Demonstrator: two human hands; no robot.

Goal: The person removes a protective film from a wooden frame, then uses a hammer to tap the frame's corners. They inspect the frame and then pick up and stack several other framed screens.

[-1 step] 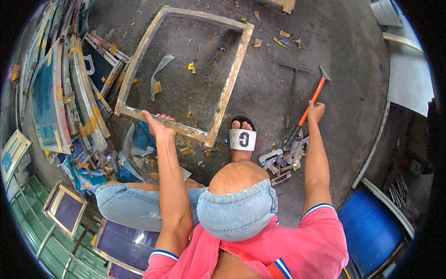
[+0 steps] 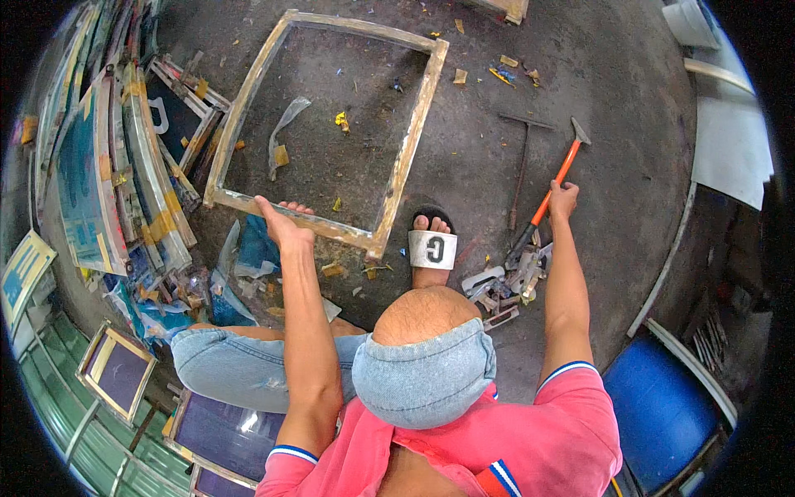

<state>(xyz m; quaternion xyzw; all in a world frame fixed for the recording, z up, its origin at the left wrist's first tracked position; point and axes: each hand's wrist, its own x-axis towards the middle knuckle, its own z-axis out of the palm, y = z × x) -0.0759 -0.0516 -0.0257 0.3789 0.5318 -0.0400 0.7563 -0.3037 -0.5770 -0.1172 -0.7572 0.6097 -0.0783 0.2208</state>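
Note:
An empty wooden frame (image 2: 410, 141) lies flat on the grey concrete floor in front of me. My left hand (image 2: 281, 222) grips its near rail, fingers curled over the wood. My right hand (image 2: 563, 199) is closed around the orange handle of a hammer (image 2: 556, 178), whose metal head points up and away to the right of the frame. My sandalled foot (image 2: 432, 247) rests just off the frame's near right corner. My bent knee in blue denim shorts (image 2: 426, 377) sits between my arms.
Several screen frames (image 2: 124, 166) lean stacked at the left. More framed screens (image 2: 116, 373) lie at the lower left. A dark T-shaped bar (image 2: 522, 166) and a pile of small metal pieces (image 2: 505, 286) lie by my foot. A blue barrel (image 2: 662, 406) stands at the lower right.

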